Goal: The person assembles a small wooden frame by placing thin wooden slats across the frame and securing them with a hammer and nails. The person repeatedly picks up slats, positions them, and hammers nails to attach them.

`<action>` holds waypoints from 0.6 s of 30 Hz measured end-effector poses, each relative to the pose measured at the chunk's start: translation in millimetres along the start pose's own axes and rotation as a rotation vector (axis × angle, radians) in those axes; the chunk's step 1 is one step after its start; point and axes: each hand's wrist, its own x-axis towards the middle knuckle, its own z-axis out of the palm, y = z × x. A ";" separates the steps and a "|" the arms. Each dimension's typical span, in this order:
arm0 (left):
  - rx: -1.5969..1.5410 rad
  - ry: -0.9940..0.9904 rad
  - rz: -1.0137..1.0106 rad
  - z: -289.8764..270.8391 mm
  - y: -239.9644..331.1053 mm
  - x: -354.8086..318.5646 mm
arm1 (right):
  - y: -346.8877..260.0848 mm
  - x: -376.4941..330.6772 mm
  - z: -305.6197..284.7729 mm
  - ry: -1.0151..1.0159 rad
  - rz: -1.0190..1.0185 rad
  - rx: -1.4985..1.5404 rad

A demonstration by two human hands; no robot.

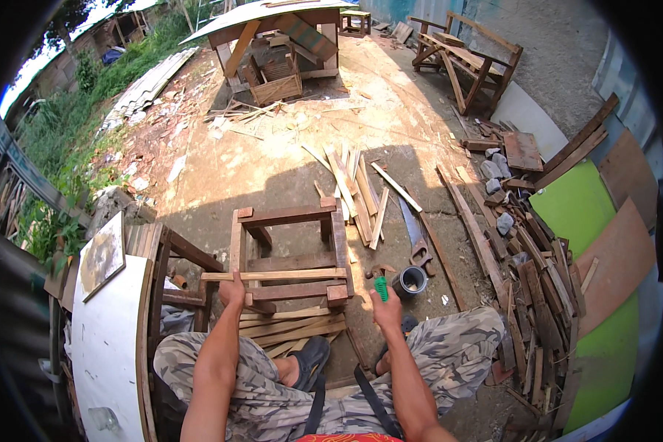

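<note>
Wooden slat (272, 275), thin and pale, lies crosswise over the near top of a small unfinished stool frame (291, 254) standing on the dirt floor just ahead of the seated person's knees. Left hand (232, 289) is closed on the slat near its left end, pressing it against the frame. Right hand (385, 300) is shut around a green-handled tool (381, 287), held upright to the right of the frame and apart from it; the working end of the tool is hidden, so its kind cannot be told. Step in hand, as judged: positioning the slat on the frame before it is fixed. The next move would call for squaring the slat with the frame's rails and keeping it pinned while the tool is brought across. More slats (291, 328) lie flat on the ground beneath the frame's near edge, beside a sandalled foot (309, 359). Just right of the frame stand a small round tin (410, 281) and a handsaw (414, 236) laid flat. Farther off, loose offcuts (357, 188) fan out on the ground; planks and boards (538, 258) pile up along the right. At the far end stand a bench frame (468, 62) and a roofed work table (276, 51).
</note>
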 end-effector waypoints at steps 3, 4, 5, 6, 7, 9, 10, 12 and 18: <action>0.187 0.001 0.020 -27.4 10.1 -27.0 | 2.2 -0.7 0.3 0.015 -0.025 -0.069; 0.240 0.046 0.025 -33.7 15.8 -35.2 | 3.5 -0.3 0.3 0.006 -0.005 -0.078; 0.229 -0.002 0.112 -37.8 22.1 -40.9 | 5.3 0.2 0.1 -0.003 0.016 -0.088; 0.219 -0.016 0.205 -40.3 27.9 -45.4 | 7.2 0.7 -0.1 -0.013 0.033 -0.089; 0.209 -0.030 0.296 -40.6 31.4 -49.7 | 9.4 1.6 0.8 0.003 0.005 -0.129; 0.233 0.053 0.836 -29.3 41.8 -60.0 | 14.0 2.1 2.5 0.021 -0.030 -0.199; 0.148 0.119 1.084 -20.8 48.3 -64.1 | 16.1 1.6 3.8 0.024 -0.072 -0.213; 0.110 0.107 1.374 0.3 60.5 -76.2 | 18.8 -0.7 7.0 0.021 -0.097 -0.268; 0.242 -0.107 1.406 37.9 68.6 -101.0 | 0.0 -13.2 16.8 0.031 -0.248 -0.318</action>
